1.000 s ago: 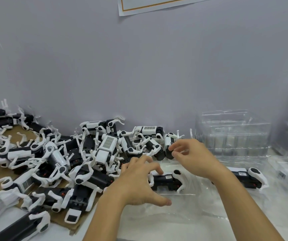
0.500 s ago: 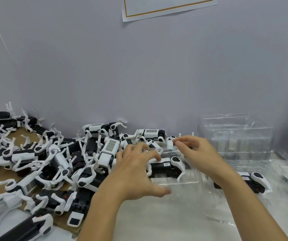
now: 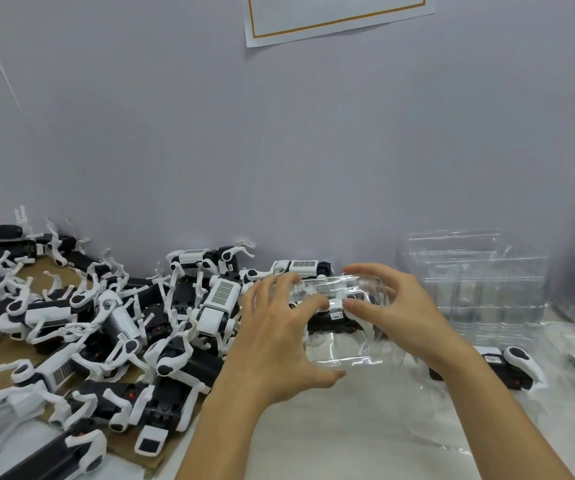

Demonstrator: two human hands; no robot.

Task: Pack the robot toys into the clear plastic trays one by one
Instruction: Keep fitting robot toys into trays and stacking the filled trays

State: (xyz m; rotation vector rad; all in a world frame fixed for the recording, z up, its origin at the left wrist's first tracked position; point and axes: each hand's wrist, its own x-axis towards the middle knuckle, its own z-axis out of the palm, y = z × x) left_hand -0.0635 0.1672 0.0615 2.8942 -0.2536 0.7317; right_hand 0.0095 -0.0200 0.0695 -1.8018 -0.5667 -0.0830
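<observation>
1. While both hands work in front of the grey wall, the left hand [image 3: 279, 344] grasps the near-left side of a clear, thin-walled plastic tray [image 3: 341, 320], fingers curled over its top edge and thumb under its near edge.
2. The right hand [image 3: 397, 313] grips the tray's right end, fingertips [image 3: 350, 304] pressing at the toy inside.
3. A black-and-white plastic robot toy with bent white legs [image 3: 336, 318] lies in the tray, which is held just above the white tabletop [image 3: 331, 431].
4. The tray looks light, slippery and easily buckled, so it is best held by its rims.
5. The toy seems rigid but its thin legs look snappable; pressing on the body is safer.
6. A pile of loose black-and-white robot toys [image 3: 113, 323] lies on the left, a stack of empty clear trays [image 3: 480, 285] on the right.
</observation>
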